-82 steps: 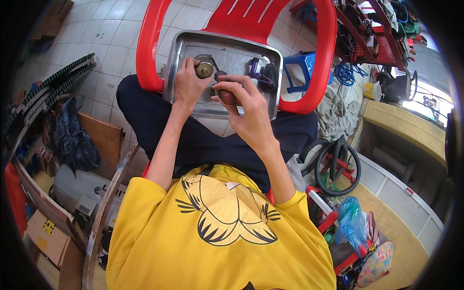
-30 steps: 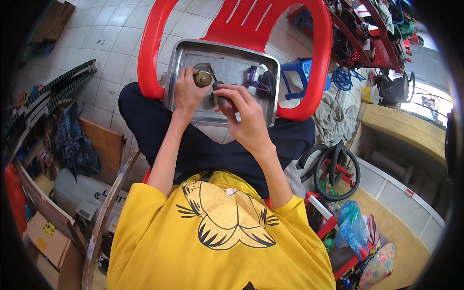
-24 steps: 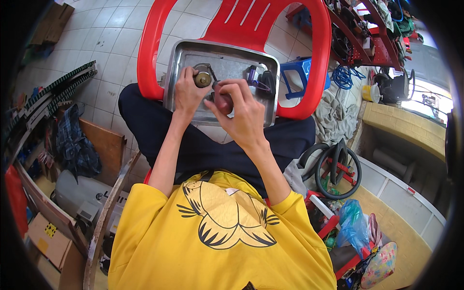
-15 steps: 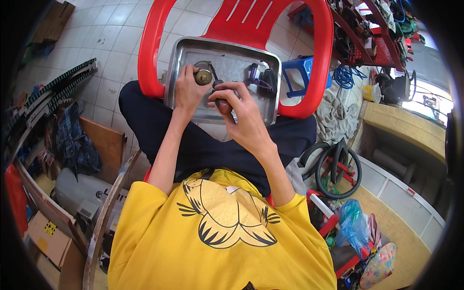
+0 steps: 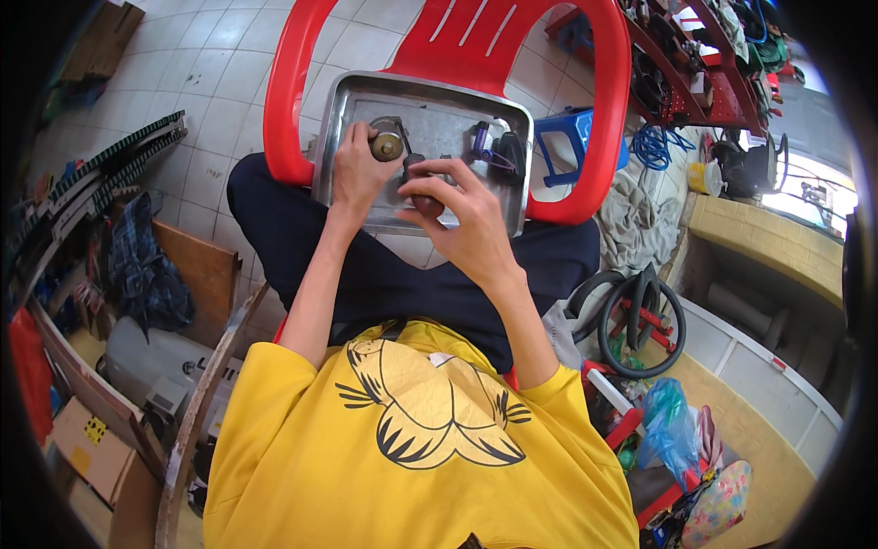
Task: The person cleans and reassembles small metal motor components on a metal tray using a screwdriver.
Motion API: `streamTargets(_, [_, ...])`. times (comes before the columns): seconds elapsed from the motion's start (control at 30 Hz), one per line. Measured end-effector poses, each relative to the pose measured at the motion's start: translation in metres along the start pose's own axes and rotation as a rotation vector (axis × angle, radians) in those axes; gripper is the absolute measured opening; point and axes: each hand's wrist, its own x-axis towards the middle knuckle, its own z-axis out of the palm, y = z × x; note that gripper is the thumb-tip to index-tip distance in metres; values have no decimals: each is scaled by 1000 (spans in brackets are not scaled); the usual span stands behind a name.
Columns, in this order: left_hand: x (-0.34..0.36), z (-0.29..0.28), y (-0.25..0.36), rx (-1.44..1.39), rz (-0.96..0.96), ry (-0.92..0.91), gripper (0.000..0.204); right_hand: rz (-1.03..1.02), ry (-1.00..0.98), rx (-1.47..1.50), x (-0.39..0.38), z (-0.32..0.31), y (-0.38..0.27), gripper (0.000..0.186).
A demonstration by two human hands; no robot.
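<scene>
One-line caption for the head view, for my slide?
Left hand grips a round brass-coloured part, right hand a small dark piece, over a metal tray.

My right hand point(image 5: 466, 215): fingers now spread wider over the small dark rounded part point(image 5: 427, 203).
Shallow steel tray point(image 5: 425, 101): sits slightly lower in view than 2.7 s ago.

I see a metal tray point(image 5: 366, 197) on a red plastic chair point(image 5: 604, 110), at the person's knees. My left hand point(image 5: 355, 174) grips a small round brass-coloured part point(image 5: 387, 145) over the tray. My right hand point(image 5: 462, 215) pinches a small dark piece point(image 5: 428, 203) just beside it (too small to identify). Purple-and-black parts point(image 5: 494, 151) lie in the tray's far right corner. Blue stool point(image 5: 560, 151) behind the chair.
</scene>
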Motion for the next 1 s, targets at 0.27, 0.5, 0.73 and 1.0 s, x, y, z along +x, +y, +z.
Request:
streamTargets(0.27, [0,1,-3,-12,34,-19,46,86,130,-245,9,0,-17,30])
streamTargets(0.5, [-1,0,-1,-5,17,-17,45,43,82,-95,4,1,-8,30])
streamTargets(0.73, [0,0,-1,-16,34,-13,47,35,74,-114,3,2,-8,31])
streamTargets(1.0, [-2,-1,2,-11,9,-26,46,-57,28,-236,1,1,3,32])
